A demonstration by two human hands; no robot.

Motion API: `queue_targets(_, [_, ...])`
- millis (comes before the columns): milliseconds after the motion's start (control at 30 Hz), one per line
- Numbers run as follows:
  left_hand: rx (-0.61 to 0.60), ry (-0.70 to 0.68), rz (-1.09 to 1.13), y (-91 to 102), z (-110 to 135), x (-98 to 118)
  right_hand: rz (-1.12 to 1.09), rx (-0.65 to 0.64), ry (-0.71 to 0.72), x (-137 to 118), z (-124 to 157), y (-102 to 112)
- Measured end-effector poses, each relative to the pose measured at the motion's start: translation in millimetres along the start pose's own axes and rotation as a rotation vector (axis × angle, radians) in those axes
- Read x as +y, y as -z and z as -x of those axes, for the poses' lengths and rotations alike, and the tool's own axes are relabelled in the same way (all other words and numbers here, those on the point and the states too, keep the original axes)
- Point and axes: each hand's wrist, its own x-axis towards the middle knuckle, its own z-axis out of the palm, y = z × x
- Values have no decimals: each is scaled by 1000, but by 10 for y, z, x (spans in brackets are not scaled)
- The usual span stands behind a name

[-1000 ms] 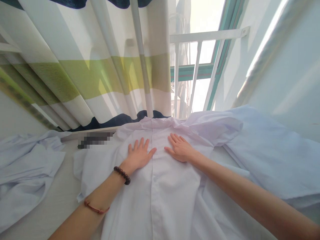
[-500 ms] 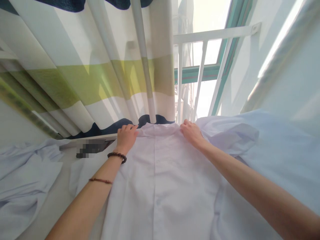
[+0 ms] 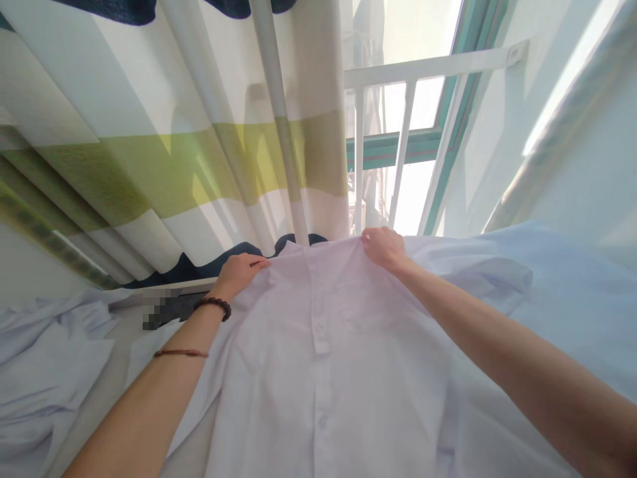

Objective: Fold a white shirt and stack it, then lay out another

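Note:
A white button-up shirt (image 3: 328, 345) lies spread in front of me, its collar end toward the window and its button placket running down the middle. My left hand (image 3: 241, 271) pinches the shirt at its left shoulder, close to the collar. On the other side of the collar, my right hand (image 3: 384, 245) grips the cloth with its fingers curled in. Between the two hands the collar edge is drawn fairly straight. A short sleeve spreads out beyond my right hand. A dark bead bracelet and a thin brown band circle my left wrist and forearm.
More white clothing (image 3: 44, 372) lies crumpled at the left. A partly pixelated dark object (image 3: 179, 307) sits behind my left wrist. Pale bluish cloth (image 3: 557, 299) covers the right side. Beyond are a striped curtain (image 3: 174, 166) and a white railing (image 3: 438, 66) before the window.
My left hand has shifted left and slightly down, and my right hand has risen slightly. The shirt's collar area is stretched wider, and the placket with its buttons shows more plainly.

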Motion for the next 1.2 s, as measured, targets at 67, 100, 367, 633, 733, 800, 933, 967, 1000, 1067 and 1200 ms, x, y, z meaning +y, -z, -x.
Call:
queue_targets(67, [75,96,-41,103,-91,45,-29,37,-49,-81,-88,53])
queue_targets(100, [106,130,-61,154,-135,90,-43,44,-64,-128,-116,82])
queue_targets(367, [54,127,-97,89,162,669,-40,-47,268,-364,551,-28])
queue_targets(633, [-348,181,-16,-468,984,908,-106,-349,286,-266,1295,-479])
queue_targets(733, [-326,140,7,-503,891,854,-112,-321,252,-299,1279,-509])
queue_targets(800, [-301,127,11,-498,798,838,-117,-304,238,-320,1259,-515])
queue_targets(933, [-301,127,7,-500,714,859,-126,-296,226,-316,1212,-531])
queue_targets(967, [-305,128,3,-506,712,866,-124,-298,220,-310,1190,-533])
queue_targets(1000, [-306,130,0,-511,713,870,-119,-299,214,-304,1165,-534])
queue_targets(1067, [-307,134,-1,-515,715,870,-106,-297,203,-292,1119,-532])
queue_targets(1200, [-306,119,6,-466,741,865,-101,-290,243,-248,1150,-491])
